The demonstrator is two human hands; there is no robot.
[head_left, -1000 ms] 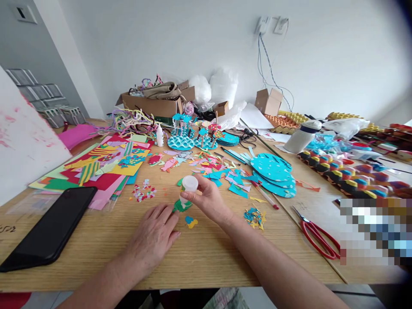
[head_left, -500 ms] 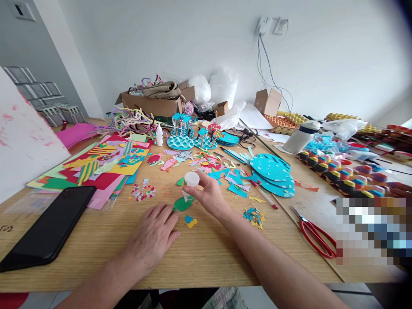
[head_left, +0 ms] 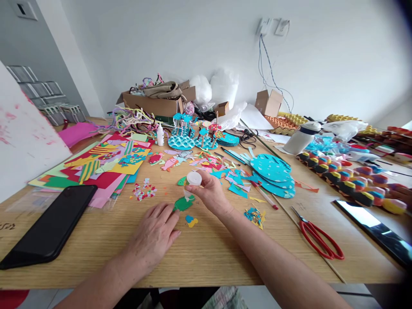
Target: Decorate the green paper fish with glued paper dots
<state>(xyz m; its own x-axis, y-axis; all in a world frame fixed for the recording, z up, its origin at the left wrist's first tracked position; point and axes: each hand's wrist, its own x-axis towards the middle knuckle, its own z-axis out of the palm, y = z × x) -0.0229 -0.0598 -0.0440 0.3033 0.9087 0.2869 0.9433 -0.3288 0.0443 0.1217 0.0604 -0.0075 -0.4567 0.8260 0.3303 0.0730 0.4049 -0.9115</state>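
My right hand [head_left: 210, 193] is closed round a small white glue bottle [head_left: 193, 180], tilted with its tip down at a green paper fish [head_left: 183, 203]. My left hand [head_left: 157, 227] lies on the table with its fingertips at the left end of that fish; the thumb is apart from the fingers. Small blue and yellow paper pieces [head_left: 191, 221] lie just below the fish. Another green piece [head_left: 182, 181] is partly behind the bottle. Red and white scraps [head_left: 144, 190] sit to the left.
A black phone [head_left: 51, 223] and coloured paper sheets [head_left: 103, 180] are on the left. Blue paper ovals [head_left: 270, 167], a red pen [head_left: 265, 196], a thin stick [head_left: 288, 214] and red scissors [head_left: 318, 238] are on the right, beside another phone [head_left: 370, 227]. A white bottle [head_left: 160, 135] stands behind.
The view has shifted very slightly. My hands, the glue bottle and the green fish keep almost the same places relative to each other. The phone at the right now shows unblurred.
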